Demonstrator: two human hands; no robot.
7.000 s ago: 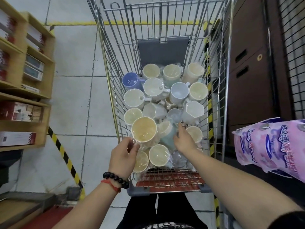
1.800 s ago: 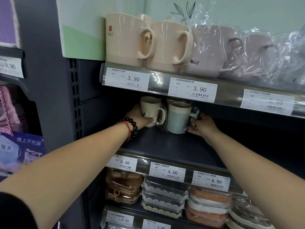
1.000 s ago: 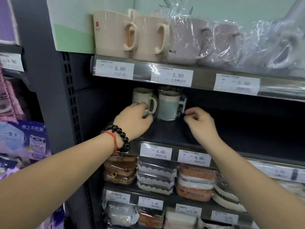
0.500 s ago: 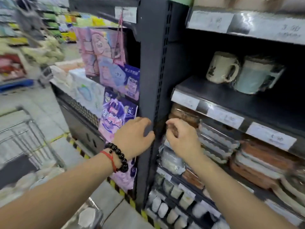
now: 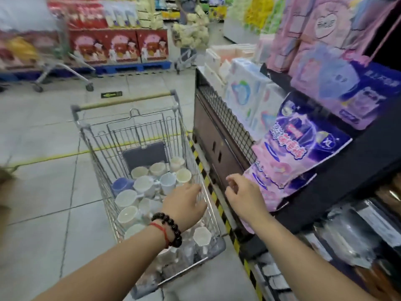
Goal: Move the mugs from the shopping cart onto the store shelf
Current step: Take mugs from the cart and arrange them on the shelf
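The mugs point(image 5: 149, 187) sit bunched in the wire shopping cart point(image 5: 97, 161). Above them hovers the left hand point(image 5: 184, 205), fingers loose, grasping nothing. The right hand point(image 5: 243, 195), fingers relaxed and empty, hangs beside a purple package point(image 5: 299, 148).

The shopping cart point(image 5: 91, 135) stands open-topped, mugs point(image 5: 143, 185) crowding its floor, a dark display unit point(image 5: 217, 135) flanking its right.

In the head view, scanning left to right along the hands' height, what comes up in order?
Tiled floor → shopping cart with mugs → left hand → yellow-black floor stripe → right hand → purple-pink package.
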